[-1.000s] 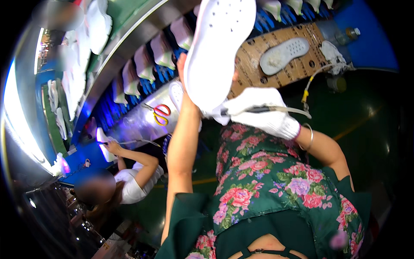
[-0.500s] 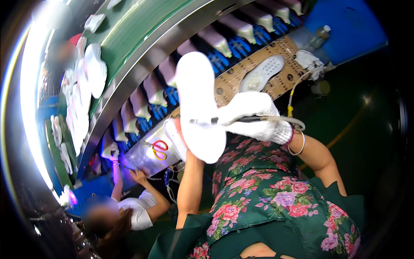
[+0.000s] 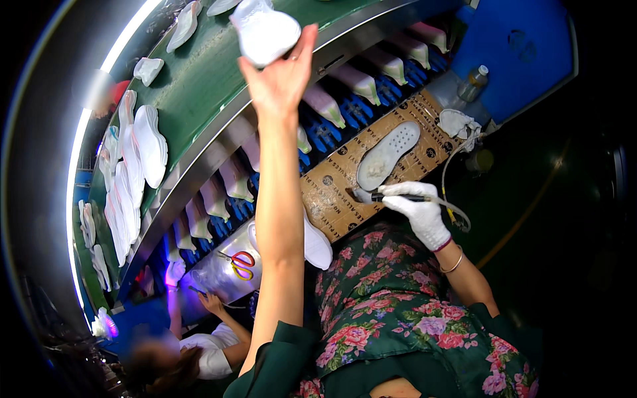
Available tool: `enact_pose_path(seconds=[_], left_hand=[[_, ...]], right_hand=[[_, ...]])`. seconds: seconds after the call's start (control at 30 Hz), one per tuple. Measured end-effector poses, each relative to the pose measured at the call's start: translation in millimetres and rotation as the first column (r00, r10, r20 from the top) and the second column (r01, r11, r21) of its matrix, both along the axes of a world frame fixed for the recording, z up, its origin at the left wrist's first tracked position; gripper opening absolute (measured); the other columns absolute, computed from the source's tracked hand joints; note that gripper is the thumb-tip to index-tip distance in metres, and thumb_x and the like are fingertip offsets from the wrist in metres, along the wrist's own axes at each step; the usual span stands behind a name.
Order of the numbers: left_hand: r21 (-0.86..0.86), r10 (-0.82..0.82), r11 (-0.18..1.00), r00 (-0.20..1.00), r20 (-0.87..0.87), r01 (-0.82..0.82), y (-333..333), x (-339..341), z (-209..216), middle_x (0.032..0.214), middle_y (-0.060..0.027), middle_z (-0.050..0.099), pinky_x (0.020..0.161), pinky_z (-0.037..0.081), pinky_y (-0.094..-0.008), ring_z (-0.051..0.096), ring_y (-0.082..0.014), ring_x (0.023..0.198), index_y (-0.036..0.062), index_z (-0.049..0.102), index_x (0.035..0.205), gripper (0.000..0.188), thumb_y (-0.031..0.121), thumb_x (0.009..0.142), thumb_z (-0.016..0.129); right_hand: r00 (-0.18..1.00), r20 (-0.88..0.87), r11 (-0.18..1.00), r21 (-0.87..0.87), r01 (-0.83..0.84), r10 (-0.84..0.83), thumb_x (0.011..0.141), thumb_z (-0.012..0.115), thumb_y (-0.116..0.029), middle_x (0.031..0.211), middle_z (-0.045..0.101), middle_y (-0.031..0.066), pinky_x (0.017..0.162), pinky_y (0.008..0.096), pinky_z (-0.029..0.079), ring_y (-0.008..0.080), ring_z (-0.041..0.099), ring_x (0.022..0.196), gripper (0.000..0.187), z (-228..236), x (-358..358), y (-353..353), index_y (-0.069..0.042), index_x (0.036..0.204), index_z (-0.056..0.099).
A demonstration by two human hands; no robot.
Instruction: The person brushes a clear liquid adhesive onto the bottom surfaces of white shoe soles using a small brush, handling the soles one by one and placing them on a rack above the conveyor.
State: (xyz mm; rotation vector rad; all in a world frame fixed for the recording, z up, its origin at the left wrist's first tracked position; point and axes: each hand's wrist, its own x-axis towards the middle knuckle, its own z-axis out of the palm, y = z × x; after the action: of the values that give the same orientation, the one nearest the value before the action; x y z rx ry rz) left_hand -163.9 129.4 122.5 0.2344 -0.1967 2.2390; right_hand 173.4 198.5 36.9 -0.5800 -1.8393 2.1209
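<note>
My bare left hand reaches out over a green conveyor belt. Its thumb and fingers lie at either side of a white shoe sole, which rests against the hand. How firmly it is gripped I cannot tell. My right hand, in a white knit glove, is closed on a black-handled brush with a pale tube trailing from it. The brush tip is just over the cardboard, beside a grey perforated sole. A second white sole lies partly hidden under my left forearm.
Several pinkish shoe lasts line the belt's metal edge. More white soles lie on the belt. Red-and-yellow scissors rest on a plastic-covered surface. A clear bottle and a white rag are at right. A co-worker sits lower left.
My left hand has swung the white sole up and forward, from in front of me to over the belt. The gloved right hand has lowered the brush from the sole to the cardboard.
</note>
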Motion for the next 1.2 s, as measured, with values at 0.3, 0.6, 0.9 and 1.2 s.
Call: enact_pose_path(seconds=[0.3,0.6,0.9,1.2], left_hand=[[-0.569,0.1,0.595,0.754,-0.649,-0.568,-70,79,1,0.128,-0.0224,0.06,0.085,0.055,-0.0383,0.067,-0.0301,0.098,-0.0023,0.042,0.147,0.061,0.035,0.1,0.054],[0.157,-0.48,-0.653,0.245,-0.843,-0.741,-335,11,15,0.113,-0.0121,0.062,0.072,0.053,-0.0356,0.068,-0.0194,0.076,-0.0011,0.064,0.123,0.041,0.002,0.084,0.074],[0.174,0.129,-0.614,-0.315,-0.94,-0.77,-357,164,31,0.134,-0.0245,0.051,0.103,0.049,-0.0529,0.054,-0.0384,0.124,0.0073,0.045,0.121,0.044,0.042,0.095,0.051],[-0.777,0.413,-0.164,0.673,-0.614,-0.608,-322,213,-31,0.102,-0.0157,0.068,0.083,0.058,-0.0396,0.069,-0.0272,0.092,0.0013,0.06,0.118,0.039,0.03,0.093,0.05]], right_hand=[[0.996,0.087,0.999,-0.042,-0.023,0.027,0.081,0.078,-0.002,0.096,0.077,0.0095,0.081,0.0253,0.055,0.0126,0.07,0.087,0.018,-20,2,-11,0.003,0.099,0.076],[0.986,0.165,0.92,-0.39,0.034,0.034,0.084,0.073,0.0,0.094,0.075,0.0095,0.066,0.0234,0.053,0.0124,0.068,0.075,0.021,-29,-23,-18,0.004,0.105,0.074],[0.997,-0.047,0.773,-0.63,-0.072,0.055,0.087,0.068,0.001,0.105,0.072,0.0182,0.072,0.0285,0.055,0.02,0.068,0.082,0.021,3,-50,-10,0.005,0.108,0.069],[0.888,-0.21,0.788,-0.409,-0.461,0.41,0.08,0.07,0.007,0.107,0.072,0.0228,0.082,0.0357,0.059,0.0282,0.072,0.093,0.013,104,-58,-55,0.005,0.093,0.072]])
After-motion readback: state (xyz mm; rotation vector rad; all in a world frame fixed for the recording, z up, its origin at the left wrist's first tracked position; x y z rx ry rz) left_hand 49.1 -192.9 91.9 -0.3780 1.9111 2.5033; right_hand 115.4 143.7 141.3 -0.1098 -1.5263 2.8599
